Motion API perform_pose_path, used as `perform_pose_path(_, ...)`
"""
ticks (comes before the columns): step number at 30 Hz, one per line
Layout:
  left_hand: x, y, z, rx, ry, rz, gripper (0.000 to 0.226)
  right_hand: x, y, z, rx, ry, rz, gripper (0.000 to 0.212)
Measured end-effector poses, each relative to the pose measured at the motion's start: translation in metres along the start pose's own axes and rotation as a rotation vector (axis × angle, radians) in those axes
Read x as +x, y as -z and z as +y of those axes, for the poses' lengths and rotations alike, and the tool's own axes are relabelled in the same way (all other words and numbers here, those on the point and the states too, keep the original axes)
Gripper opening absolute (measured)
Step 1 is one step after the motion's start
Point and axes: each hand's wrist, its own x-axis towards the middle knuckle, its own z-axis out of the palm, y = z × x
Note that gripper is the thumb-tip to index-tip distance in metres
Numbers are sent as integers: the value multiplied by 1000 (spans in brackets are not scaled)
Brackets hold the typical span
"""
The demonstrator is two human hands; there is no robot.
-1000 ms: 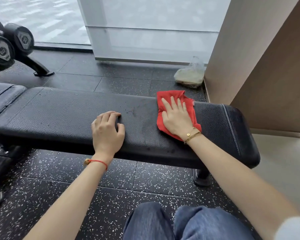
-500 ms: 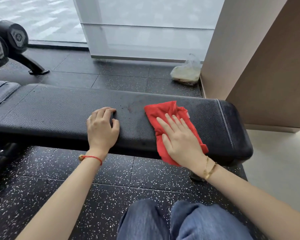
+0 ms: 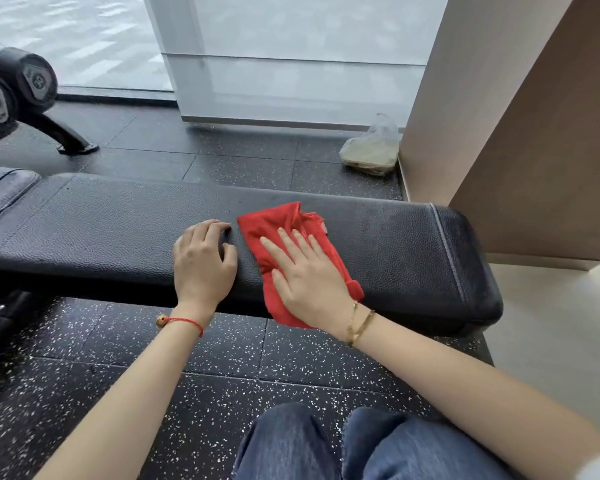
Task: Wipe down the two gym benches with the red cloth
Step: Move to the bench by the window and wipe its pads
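Observation:
A black padded gym bench (image 3: 395,244) runs across the middle of the view. The red cloth (image 3: 274,223) lies on its top and hangs over the near edge. My right hand (image 3: 305,275) presses flat on the cloth with straight, spread fingers. Just left of the cloth my left hand (image 3: 203,261) rests on the bench top with loosely curled fingers and holds nothing. The end of a second black bench (image 3: 4,192) shows at the far left.
Dumbbells on a rack (image 3: 11,91) stand at the back left. A plastic bag (image 3: 371,150) lies on the floor by the beige wall (image 3: 499,116). Speckled black floor tiles (image 3: 222,358) lie under the bench, and my knees in jeans (image 3: 326,445) are at the bottom.
My right hand has slid the red cloth left along the bench and toward the near edge, close to my left hand. The left hand has stayed in place.

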Motion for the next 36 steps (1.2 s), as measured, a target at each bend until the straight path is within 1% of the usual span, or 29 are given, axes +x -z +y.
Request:
perform_pose_path(3,0,0,-2,-4,-2,0,36,-17,5,25,16,-32,31,56)
perform_pose_path(6,0,-1,-2,-10,-4,5,36,-20,11,56,28,-152,48,55)
perform_pose_path(9,0,-2,-2,0,12,5,33,8,15,81,34,-299,5,55)
perform_pose_path(11,1,-2,-1,-1,25,2,32,36,15,82,37,-346,-17,55)
perform_pose_path(13,1,-2,0,-6,25,0,31,61,12,69,40,-303,-38,56)
perform_pose_path(15,2,0,-1,-5,22,0,31,74,7,45,55,-191,-56,56)
perform_pose_path(18,2,0,-2,-2,18,7,32,61,4,23,67,-4,-60,56)
perform_pose_path(20,2,0,-2,-2,14,10,33,44,5,31,86,82,-56,55)
perform_pose_path(22,2,-1,-3,0,15,13,33,35,10,49,102,91,-68,55)
perform_pose_path(25,2,-1,-1,-2,28,13,33,53,13,69,106,-43,-82,55)
perform_pose_path(28,3,0,0,-1,35,9,33,91,10,56,88,-126,-105,54)
perform_pose_path(30,3,0,0,-3,43,7,33,110,5,35,94,-90,-123,55)
perform_pose_path(32,3,1,0,3,39,11,34,114,1,15,114,3,-129,55)
perform_pose_path(34,3,0,-1,8,33,18,34,102,-2,5,131,100,-112,55)
perform_pose_path(36,3,0,-2,13,31,22,34,84,-4,10,127,166,-77,54)
